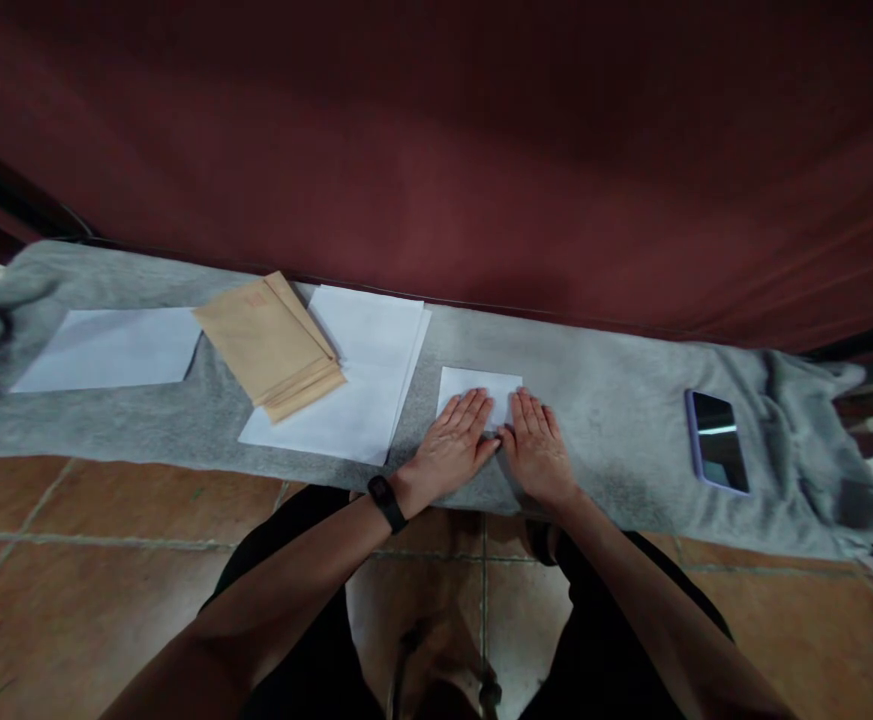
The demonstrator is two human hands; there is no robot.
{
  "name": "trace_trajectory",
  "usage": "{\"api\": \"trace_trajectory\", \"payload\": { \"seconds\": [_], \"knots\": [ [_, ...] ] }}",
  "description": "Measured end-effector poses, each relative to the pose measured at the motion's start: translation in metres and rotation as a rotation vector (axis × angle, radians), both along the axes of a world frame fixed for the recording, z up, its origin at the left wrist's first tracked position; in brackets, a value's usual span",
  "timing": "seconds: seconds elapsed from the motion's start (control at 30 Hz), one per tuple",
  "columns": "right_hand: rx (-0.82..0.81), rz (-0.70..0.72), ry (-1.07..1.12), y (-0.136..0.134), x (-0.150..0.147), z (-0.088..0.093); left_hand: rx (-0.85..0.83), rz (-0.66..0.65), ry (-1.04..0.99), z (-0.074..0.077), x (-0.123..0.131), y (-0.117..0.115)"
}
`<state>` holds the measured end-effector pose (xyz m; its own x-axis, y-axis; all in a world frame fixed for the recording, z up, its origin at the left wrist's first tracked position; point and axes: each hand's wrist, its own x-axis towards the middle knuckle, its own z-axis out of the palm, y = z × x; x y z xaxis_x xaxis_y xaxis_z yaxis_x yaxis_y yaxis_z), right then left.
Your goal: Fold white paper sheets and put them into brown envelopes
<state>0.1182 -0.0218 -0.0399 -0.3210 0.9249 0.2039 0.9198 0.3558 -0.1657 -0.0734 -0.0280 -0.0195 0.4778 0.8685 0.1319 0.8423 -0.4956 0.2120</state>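
A small white piece of paper (pixel 481 380), seemingly folded, lies on the grey cloth (pixel 593 380) in front of me. My left hand (pixel 453 445) rests flat on its left part, fingers stretched out and pointing away from me. On the paper's right edge lies my right hand (pixel 537 450), also flat with fingers extended. The two thumbs nearly meet at the paper's near side. Both palms cover the near part of the paper, so its lower edge is hidden.
Left of my hands are white sheets (pixel 365 330) with a stack of brown envelopes (pixel 263 340) partly over them. Farther left lies another white sheet (pixel 117 345). A phone (pixel 717 440) in a purple case sits at the right. A dark red surface (pixel 436 180) rises behind the cloth.
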Motion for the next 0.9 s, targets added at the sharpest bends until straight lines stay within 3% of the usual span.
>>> {"api": "trace_trajectory", "payload": {
  "seconds": [0.23,0.57,0.77,0.9],
  "knots": [
    [0.0,0.001,0.038,0.0,0.003,-0.002,0.03,0.155,0.01,-0.008,-0.003,0.014],
    [-0.02,-0.039,0.074,0.006,0.008,0.005,0.025,0.33,0.082,0.003,-0.01,0.026],
    [-0.091,0.044,0.121,0.021,-0.007,0.015,0.039,0.108,0.041,0.004,0.006,0.022],
    [-0.126,0.095,0.093,0.026,-0.023,0.015,-0.008,0.086,0.062,0.001,0.016,0.021]
  ]
}}
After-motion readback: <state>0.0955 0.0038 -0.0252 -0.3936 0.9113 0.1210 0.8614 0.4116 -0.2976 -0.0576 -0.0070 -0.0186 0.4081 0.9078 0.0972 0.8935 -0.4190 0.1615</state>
